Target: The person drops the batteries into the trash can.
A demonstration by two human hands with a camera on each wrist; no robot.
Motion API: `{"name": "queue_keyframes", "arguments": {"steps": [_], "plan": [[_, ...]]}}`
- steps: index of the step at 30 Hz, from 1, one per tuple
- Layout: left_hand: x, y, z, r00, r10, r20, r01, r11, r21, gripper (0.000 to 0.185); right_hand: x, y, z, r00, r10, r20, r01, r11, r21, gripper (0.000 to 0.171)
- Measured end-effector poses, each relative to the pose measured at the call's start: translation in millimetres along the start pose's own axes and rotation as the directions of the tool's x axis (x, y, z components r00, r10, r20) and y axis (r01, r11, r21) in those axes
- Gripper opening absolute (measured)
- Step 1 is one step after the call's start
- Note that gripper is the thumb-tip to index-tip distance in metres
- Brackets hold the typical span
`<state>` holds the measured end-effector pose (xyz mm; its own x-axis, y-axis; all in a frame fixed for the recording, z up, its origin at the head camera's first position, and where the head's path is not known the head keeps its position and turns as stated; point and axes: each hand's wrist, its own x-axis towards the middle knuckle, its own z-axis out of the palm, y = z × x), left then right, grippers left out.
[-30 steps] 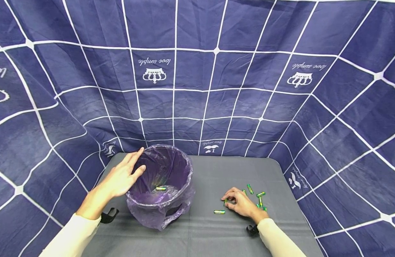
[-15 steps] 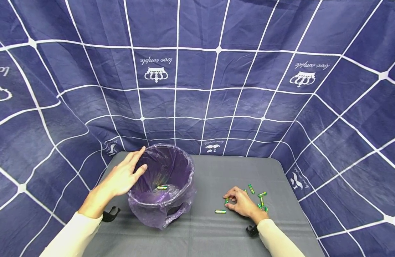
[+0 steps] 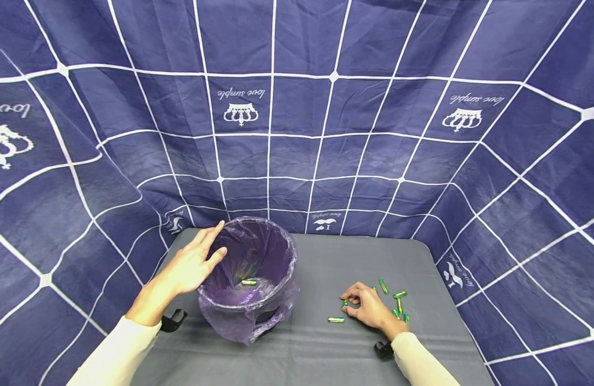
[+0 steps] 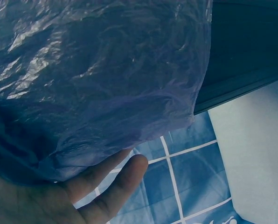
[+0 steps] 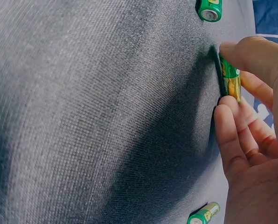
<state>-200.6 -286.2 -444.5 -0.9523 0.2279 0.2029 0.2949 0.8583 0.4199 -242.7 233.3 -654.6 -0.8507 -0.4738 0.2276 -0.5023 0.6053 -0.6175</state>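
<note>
A dark bin lined with a purple plastic bag (image 3: 288, 256) stands on the left of the grey table (image 3: 316, 354). One green battery (image 3: 249, 282) lies inside it. My left hand (image 3: 193, 262) rests flat against the bin's left rim with straight fingers (image 4: 115, 179) touching the bag (image 4: 106, 70). To the right, my right hand (image 3: 366, 308) lies low on the table. Its thumb and fingers (image 5: 225, 121) pinch a green and yellow battery (image 5: 230, 77) that still touches the cloth.
Another battery (image 3: 335, 320) lies just left of the right hand. Several more (image 3: 399, 295) are scattered behind and right of it. A blue cloth with a white grid (image 3: 326, 134) walls in the table on three sides.
Both hands keep nearly the same pose. The head view has drifted a little, so everything sits slightly further right in the picture.
</note>
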Motion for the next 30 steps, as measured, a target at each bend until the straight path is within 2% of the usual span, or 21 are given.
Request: {"name": "queue_keyframes", "arguments": {"steps": [13, 23, 30], "plan": [[-0.2, -0.4, 1.2, 1.0, -0.007, -0.005, 0.007, 1.0, 0.004, 0.072, 7, -9, -5, 0.999, 0.043, 0.002, -0.043, 0.999, 0.013, 0.024], [0.0, -0.7, 0.7, 1.0, -0.005, -0.007, 0.005, 1.0, 0.003, 0.072, 18, -22, -11, 0.999, -0.008, -0.037, 0.009, 0.999, 0.035, 0.026], [-0.3, -0.9, 0.5, 1.0, 0.001, -0.012, -0.001, 1.0, 0.002, 0.072, 32, -42, -24, 0.995, -0.056, -0.08, 0.055, 0.998, -0.009, 0.029]]}}
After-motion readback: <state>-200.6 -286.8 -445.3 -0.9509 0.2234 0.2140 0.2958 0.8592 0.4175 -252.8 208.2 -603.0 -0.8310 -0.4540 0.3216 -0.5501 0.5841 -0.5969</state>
